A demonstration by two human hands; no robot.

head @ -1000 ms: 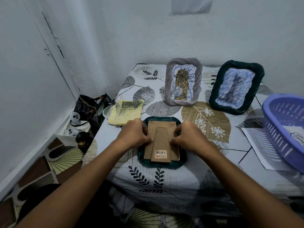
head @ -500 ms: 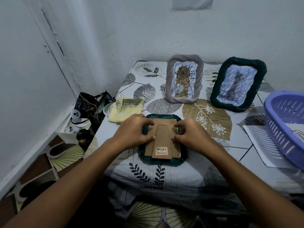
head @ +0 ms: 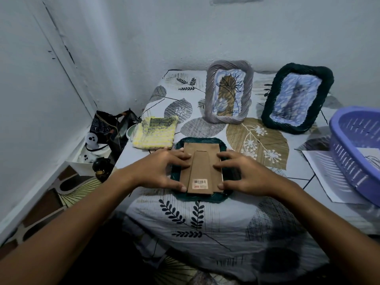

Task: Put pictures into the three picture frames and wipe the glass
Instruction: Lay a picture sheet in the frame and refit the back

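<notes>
Change: both hands spread out from curled to flat on the backing.
Left hand (head: 162, 171): fingers straight, pressed on backing (head: 200, 171).
Right hand (head: 244, 175): likewise.
Frame (head: 218, 199): face-down, near table (head: 236, 212) edge.

Only two arms of the person are in view. Bare left hand (head: 162, 169) and bare right hand (head: 244, 175): fingers uncovered, knuckle ridges visible across the backs. One short, pale, trimmed thumbnail shows on each hand; the other nails are too small to tell. Bare left forearm (head: 82, 219) and bare right forearm (head: 320, 223): uncovered from the wrist to the frame edge. They look slim at the wrist and much broader toward the bottom corners, which is wide-angle stretch. Both leave the frame there, so I can't tell what's worn higher up. Light is dim and the near ends of both forearms are in shadow, so fine detail is lost.
</notes>
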